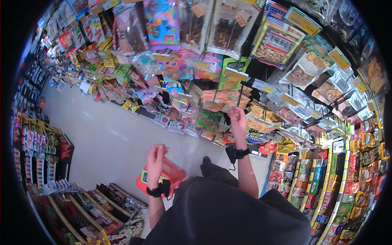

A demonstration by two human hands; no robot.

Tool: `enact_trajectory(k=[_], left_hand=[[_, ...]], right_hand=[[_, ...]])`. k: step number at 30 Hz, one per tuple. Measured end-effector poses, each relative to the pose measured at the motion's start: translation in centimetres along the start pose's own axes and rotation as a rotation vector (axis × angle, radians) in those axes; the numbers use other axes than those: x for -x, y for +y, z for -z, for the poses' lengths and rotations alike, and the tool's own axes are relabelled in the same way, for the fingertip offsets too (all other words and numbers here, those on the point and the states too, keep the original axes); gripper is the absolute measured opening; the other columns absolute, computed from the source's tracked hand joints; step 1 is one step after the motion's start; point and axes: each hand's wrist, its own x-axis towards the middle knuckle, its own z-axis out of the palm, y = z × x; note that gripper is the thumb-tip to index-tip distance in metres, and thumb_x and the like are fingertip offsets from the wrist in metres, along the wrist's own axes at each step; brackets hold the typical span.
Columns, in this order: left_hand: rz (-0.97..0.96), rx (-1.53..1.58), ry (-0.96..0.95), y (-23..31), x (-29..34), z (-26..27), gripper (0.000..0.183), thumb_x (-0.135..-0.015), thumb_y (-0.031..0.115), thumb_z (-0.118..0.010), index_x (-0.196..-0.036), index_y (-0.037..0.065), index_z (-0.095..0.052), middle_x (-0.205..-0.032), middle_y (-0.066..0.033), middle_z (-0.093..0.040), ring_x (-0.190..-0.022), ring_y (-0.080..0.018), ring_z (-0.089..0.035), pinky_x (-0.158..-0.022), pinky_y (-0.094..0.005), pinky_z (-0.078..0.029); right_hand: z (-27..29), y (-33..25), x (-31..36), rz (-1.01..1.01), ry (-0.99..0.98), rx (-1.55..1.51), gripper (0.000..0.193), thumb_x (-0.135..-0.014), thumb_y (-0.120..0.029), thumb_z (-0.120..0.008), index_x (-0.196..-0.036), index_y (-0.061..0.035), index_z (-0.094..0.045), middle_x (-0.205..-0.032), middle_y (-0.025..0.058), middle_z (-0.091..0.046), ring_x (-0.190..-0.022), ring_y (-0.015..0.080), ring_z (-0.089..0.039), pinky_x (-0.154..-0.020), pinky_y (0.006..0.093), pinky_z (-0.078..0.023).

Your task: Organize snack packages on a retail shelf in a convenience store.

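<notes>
My right hand [238, 119] is raised in front of a rack of hanging snack packs, its fingers loosely bent and slightly apart. No held thing shows in it. Just beyond its fingertips hang orange-pink packs [222, 100], with yellow packs [263, 115] to their right; whether the fingers touch any pack, I cannot tell. Over the floor on the left, my left hand [156, 157] is half curled with nothing visible in it. A red shopping basket [176, 170] is below that hand and partly hidden by its wrist. Each wrist wears a black strap with a small device.
Hooks along the rack carry bagged snacks, including a pistachio bag [274, 44] and a bright green pack [233, 73]. Stepped shelves of small packets [322, 188] stand at the right. A low display stand [87, 212] is at the lower left. Pale floor [102, 126] lies between them.
</notes>
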Motion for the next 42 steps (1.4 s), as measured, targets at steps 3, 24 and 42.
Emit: enact_trajectory(k=[3, 24, 42], left_hand=[[-0.053, -0.021, -0.129, 1.0, -2.9, -4.6, 0.028, -0.107, 0.022, -0.052, -0.113, -0.003, -0.062, -0.101, -0.0106, -0.072, -0.096, -0.0161, -0.067, -0.09, -0.0303, -0.052], [-0.311, -0.109, -0.314, 2.7, -22.3, -26.8, 0.037, -0.1, 0.016, -0.057, -0.132, -0.002, -0.052, -0.127, -0.0195, -0.065, -0.104, -0.0215, -0.067, -0.09, -0.0348, -0.052], [-0.269, 0.001, -0.283, 0.9, -18.2, -25.9, 0.024, -0.105, 0.023, -0.056, -0.109, 0.0, -0.061, -0.093, -0.0009, -0.066, -0.084, -0.0051, -0.056, -0.073, -0.0237, -0.046]], right_hand=[[1.0, -1.2, -3.1, 0.019, 0.038, 0.021, 0.032, -0.099, -0.02, -0.065, -0.124, 0.0004, -0.059, -0.105, 0.008, -0.068, -0.094, 0.0119, -0.063, -0.079, 0.0259, -0.052], [0.7, 3.2, -15.7, 0.2, -0.073, 0.077, 0.058, -0.096, -0.006, -0.063, -0.148, -0.0023, -0.038, -0.132, 0.0167, -0.058, -0.123, 0.0224, -0.058, -0.102, 0.0346, -0.047], [3.0, 6.0, -11.7, 0.031, -0.133, 0.045, 0.023, -0.099, -0.005, -0.062, -0.116, 0.0104, -0.06, -0.11, 0.0139, -0.072, -0.099, 0.0136, -0.068, -0.089, 0.0262, -0.052]])
